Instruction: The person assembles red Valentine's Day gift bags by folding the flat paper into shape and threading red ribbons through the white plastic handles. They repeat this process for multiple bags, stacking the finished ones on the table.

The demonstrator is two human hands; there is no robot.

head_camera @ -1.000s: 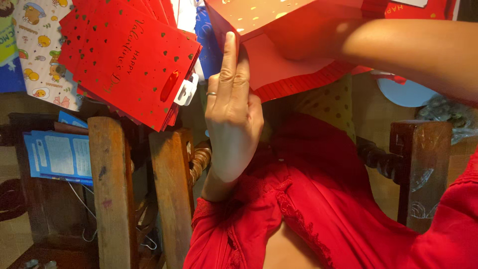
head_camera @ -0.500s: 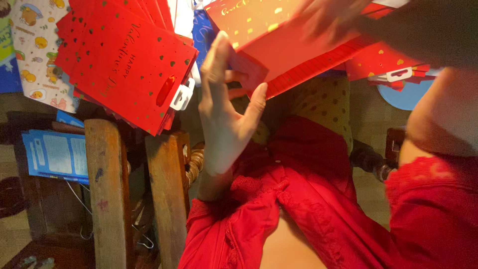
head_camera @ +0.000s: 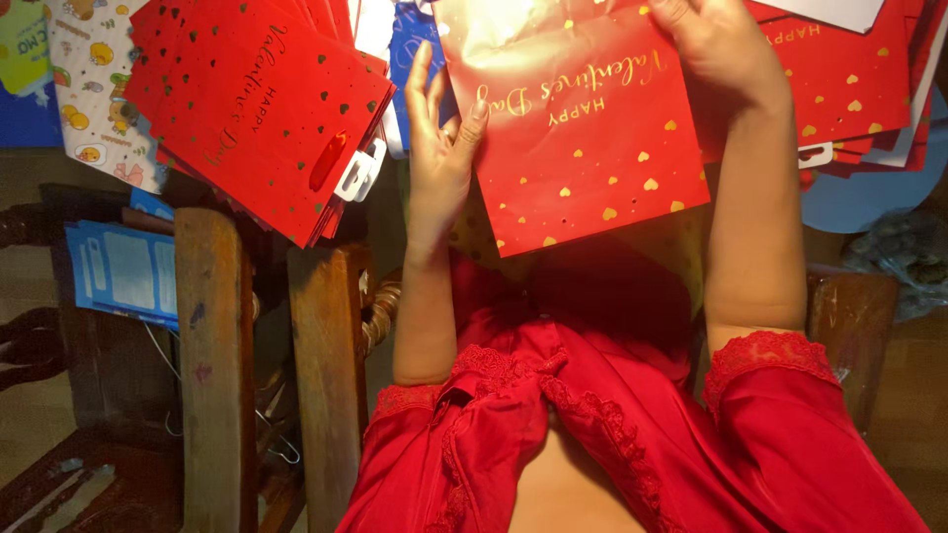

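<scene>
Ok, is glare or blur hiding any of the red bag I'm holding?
Head view: warm glare washes out the top of the red gift bag; the rest of its face is sharp, gold hearts clear. The left hand and right hand are crisp. The wooden chair below sits dim, in shadow.

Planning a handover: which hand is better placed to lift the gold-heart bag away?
Right, probably: the right hand grips the red bag at its edge; the left hand only touches it, fingers open.

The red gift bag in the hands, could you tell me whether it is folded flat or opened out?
Folded flat: the red gift bag shows one smooth face, no gap.
</scene>
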